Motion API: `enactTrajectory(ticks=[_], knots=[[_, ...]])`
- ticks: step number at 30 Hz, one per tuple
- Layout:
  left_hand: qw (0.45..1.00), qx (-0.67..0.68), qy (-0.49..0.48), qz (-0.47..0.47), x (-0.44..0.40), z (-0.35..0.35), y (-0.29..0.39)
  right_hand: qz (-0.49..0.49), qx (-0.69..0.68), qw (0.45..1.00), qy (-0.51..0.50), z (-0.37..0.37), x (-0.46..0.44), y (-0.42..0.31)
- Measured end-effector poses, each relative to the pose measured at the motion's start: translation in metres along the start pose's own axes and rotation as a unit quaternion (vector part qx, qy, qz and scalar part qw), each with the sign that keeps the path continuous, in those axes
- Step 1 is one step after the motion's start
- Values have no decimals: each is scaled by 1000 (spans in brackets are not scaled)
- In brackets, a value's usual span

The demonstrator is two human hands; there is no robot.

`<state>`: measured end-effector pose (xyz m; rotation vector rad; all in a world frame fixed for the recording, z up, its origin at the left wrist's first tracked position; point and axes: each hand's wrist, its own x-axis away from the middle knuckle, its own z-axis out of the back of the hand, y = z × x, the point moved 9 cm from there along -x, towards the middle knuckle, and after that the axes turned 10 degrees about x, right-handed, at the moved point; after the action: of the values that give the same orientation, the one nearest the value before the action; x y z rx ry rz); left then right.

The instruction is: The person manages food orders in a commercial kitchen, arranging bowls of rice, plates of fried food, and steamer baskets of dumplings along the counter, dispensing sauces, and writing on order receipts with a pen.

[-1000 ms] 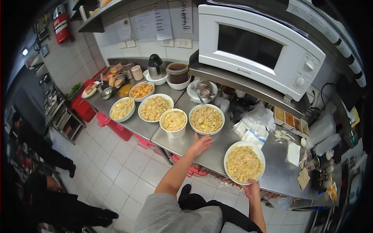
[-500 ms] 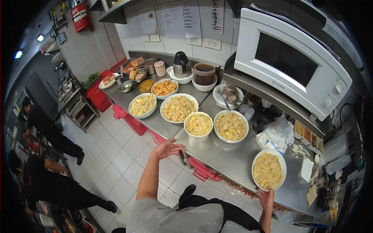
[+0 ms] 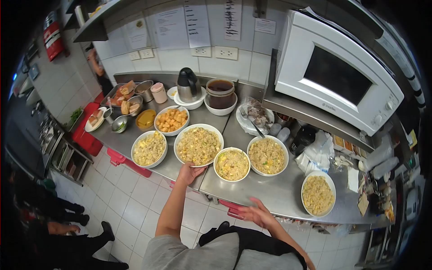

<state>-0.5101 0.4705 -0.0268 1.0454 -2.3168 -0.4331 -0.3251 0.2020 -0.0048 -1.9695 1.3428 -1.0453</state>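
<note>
With the left hand (image 3: 188,173), partly opening the fingers and touching the near rim of a large white bowl (image 3: 181,159) of yellowish rice; not showing clearly enough to tell whether closing on it. With the right hand (image 3: 261,215), spreading blurred fingers, holding nothing and hovering in front of the counter (image 3: 281,195), well apart from the rice bowls.

Standing at the metal counter, facing the large bowl in a row of rice portions. Going left from it, meeting a smaller rice bowl (image 3: 155,164) just beside. Going right, passing a round tub (image 3: 231,180) of rice, then a green-flecked rice bowl (image 3: 270,174), and, farther off near the counter's front edge, an oval-looking rice bowl (image 3: 334,186).

Behind the large bowl, finding a bowl of orange cubes (image 3: 169,133), a steel and black flask (image 3: 189,85) and a jug of dark liquid (image 3: 220,95), both sitting in white bowls. Farther right, seeing a fork (image 3: 252,122) leaning on a plastic-wrapped plate (image 3: 242,126), crumpled plastic bags (image 3: 315,153), and a white microwave (image 3: 292,54) resting on a raised shelf.
</note>
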Motion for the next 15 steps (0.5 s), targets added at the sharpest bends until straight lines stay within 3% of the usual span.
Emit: enactTrajectory(ticks=[1,4,7,14,15], knots=[[1000,13,-5,-4,0,1,0,-4,-37,999,-26,-11,-20,-7],[997,71,-24,-13,9,-1,4,-35,-108,993,37,-28,-59,-35],[998,42,16,-43,27,24,4,-15,-133,991,22,-39,-84,-55],[998,-4,62,-14,102,73,2,-12,-170,985,15,-24,-134,-60],[998,-12,65,-12,113,78,0,0,-124,992,32,-22,-136,-63]])
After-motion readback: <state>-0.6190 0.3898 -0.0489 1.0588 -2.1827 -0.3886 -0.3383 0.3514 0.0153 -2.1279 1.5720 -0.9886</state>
